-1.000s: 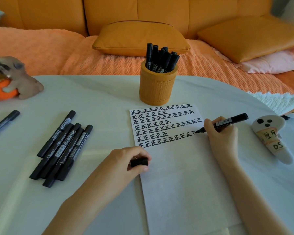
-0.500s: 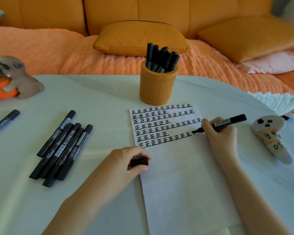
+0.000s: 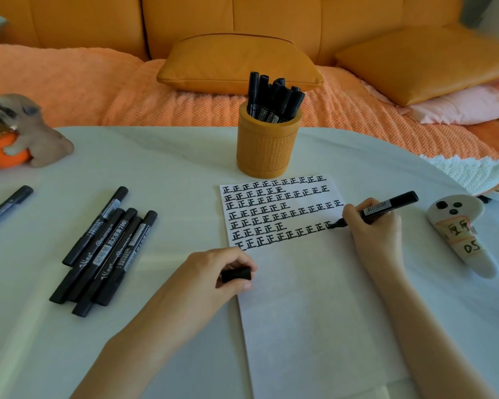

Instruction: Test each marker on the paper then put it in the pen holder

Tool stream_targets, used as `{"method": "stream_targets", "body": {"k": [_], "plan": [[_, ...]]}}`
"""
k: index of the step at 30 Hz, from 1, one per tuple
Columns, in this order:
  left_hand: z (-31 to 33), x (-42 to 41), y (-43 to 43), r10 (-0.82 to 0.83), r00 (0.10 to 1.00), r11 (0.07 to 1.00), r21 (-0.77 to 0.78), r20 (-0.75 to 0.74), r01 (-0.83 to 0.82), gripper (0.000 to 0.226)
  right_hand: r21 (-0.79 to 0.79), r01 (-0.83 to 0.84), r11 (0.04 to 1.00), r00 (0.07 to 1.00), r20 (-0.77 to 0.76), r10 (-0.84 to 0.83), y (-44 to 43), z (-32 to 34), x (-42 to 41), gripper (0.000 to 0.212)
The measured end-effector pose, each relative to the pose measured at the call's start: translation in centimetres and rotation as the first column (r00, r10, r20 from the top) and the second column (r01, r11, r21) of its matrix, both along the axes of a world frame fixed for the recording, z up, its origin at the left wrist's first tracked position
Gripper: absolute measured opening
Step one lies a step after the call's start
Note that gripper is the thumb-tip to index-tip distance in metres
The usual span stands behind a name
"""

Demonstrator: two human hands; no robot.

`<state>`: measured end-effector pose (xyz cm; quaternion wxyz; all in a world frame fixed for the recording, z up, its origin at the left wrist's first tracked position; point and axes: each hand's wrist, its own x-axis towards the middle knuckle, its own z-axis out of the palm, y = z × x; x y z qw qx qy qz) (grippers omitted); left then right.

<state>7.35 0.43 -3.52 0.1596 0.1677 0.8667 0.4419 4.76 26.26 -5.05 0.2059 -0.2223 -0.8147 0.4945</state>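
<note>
A white sheet of paper (image 3: 314,298) lies in front of me, its top part filled with rows of black characters. My right hand (image 3: 375,228) grips an uncapped black marker (image 3: 386,207) with its tip on the paper at the right end of the lowest row. My left hand (image 3: 211,272) rests at the paper's left edge and pinches the black cap (image 3: 236,274). An orange pen holder (image 3: 267,142) behind the paper holds several black markers (image 3: 271,99). Several capped markers (image 3: 104,249) lie in a bunch on the left.
One more marker (image 3: 6,207) lies at the far left edge of the white table (image 3: 170,156). An animal figurine (image 3: 32,133) stands at the back left. A white controller (image 3: 461,234) with a handwritten label lies at the right. An orange sofa with cushions is behind the table.
The marker tip has slid a little to the left along the lowest row of characters, and my right hand has moved with it. My left hand has stayed put with the cap.
</note>
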Motion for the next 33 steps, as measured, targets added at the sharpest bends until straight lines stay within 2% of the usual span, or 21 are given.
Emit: {"method": "stream_targets", "body": {"k": [14,25,33], "plan": [[-0.05,-0.14,0.08,0.007,1.000,1.000,-0.002,0.002,-0.007,0.017,-0.028,-0.043,0.999,0.999,-0.014,0.042,-0.25,0.30,0.18,0.034],[0.04,-0.09,0.07,0.006,1.000,1.000,-0.004,0.013,-0.006,0.018,0.015,0.056,0.998,0.998,-0.040,-0.056,-0.10,0.23,0.11,0.029],[0.10,-0.06,0.06,0.007,1.000,1.000,-0.011,0.019,-0.007,0.017,-0.001,0.062,0.998,0.997,-0.051,-0.062,0.04,0.21,0.19,0.028]]}}
